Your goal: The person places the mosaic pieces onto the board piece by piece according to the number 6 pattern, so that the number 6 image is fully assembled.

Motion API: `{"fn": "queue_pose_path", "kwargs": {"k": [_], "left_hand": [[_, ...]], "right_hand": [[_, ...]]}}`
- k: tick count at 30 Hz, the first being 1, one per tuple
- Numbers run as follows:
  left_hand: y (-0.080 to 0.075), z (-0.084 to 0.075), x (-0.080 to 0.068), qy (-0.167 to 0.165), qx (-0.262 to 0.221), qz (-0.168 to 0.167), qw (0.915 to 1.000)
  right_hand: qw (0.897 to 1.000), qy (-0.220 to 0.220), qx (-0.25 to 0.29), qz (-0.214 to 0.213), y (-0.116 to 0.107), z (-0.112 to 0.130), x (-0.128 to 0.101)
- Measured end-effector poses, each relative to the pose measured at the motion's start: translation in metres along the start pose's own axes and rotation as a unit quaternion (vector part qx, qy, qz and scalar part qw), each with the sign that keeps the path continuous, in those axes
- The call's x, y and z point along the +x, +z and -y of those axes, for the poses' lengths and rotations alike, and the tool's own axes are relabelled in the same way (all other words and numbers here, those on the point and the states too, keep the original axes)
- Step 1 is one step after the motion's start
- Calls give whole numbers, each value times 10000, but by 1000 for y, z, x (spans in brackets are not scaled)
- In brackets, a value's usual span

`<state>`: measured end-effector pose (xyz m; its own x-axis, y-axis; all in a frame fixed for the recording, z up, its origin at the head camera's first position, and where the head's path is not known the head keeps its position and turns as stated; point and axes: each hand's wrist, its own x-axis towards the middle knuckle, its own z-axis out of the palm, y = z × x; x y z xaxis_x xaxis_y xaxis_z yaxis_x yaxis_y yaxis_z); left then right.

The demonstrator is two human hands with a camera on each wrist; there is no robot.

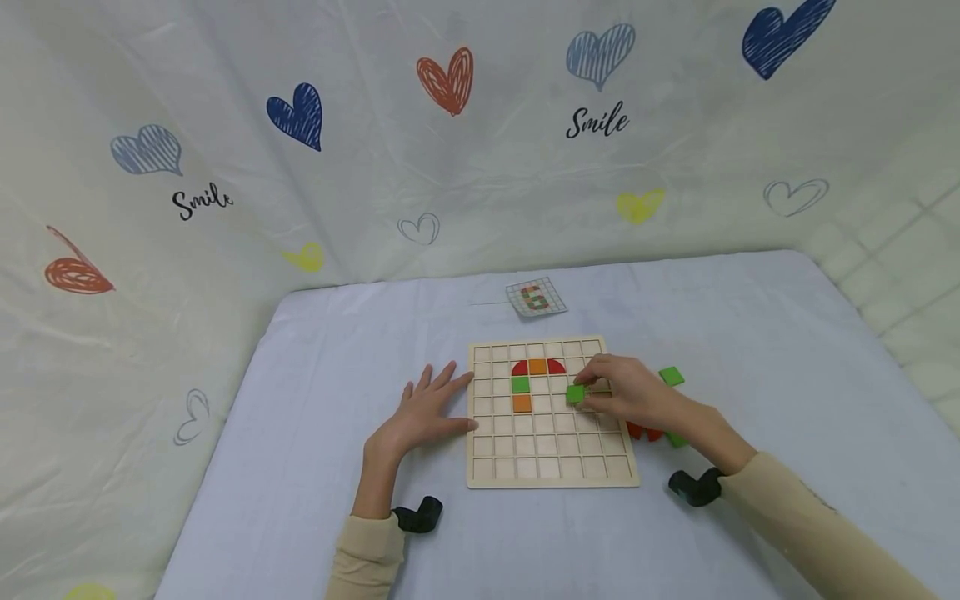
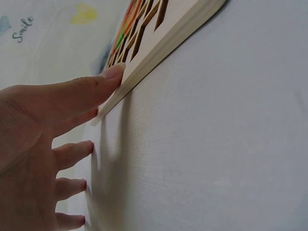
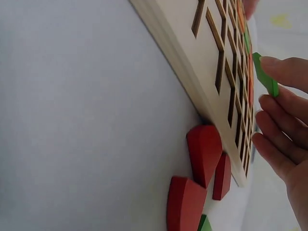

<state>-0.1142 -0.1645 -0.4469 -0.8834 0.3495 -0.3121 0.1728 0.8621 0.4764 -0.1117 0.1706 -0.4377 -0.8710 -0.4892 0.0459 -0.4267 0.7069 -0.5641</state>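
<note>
A wooden grid board point(image 1: 551, 471) lies on the white-covered table. Near its upper part sit two red quarter-round tiles point(image 1: 520, 368) with an orange square tile point(image 1: 537, 367) between them. Below the left red one are a green square tile point(image 1: 521, 384) and another orange tile point(image 1: 522, 403). Between thumb and fingertips my right hand point(image 1: 626, 389) pinches a green square tile point(image 3: 265, 77), held over the board's right half. My left hand point(image 1: 423, 417) has its fingers spread, with thumb and index fingertip at the board's left edge.
Behind the board lies a pattern card point(image 1: 536, 297) showing a coloured figure on a grid. Beyond the board's right edge are loose red pieces point(image 3: 204, 149) and green tiles point(image 1: 672, 376). Each wrist carries a black device point(image 1: 420, 515). A white cloth with hearts hangs behind the table.
</note>
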Motion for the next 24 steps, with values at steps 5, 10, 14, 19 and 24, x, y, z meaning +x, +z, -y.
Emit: {"fn": "queue_pose_path", "kwargs": {"k": [5,10,14,19,24], "left_hand": [[0,0,0,10,14,0,10000],[-1,-1,0,-2,31,1,10000],[-1,-1,0,-34,26,7,10000],[-1,-1,0,-45,11,1,10000],[-1,-1,0,-4,21,-6,10000]], "right_hand": [[9998,-65,15,199,3,5,6],[9994,-140,-105,284,8,11,12],[9992,-206,-1,344,9,16,16],[9987,-242,-15,450,11,18,21],[9980,-220,-51,598,16,19,26]]}}
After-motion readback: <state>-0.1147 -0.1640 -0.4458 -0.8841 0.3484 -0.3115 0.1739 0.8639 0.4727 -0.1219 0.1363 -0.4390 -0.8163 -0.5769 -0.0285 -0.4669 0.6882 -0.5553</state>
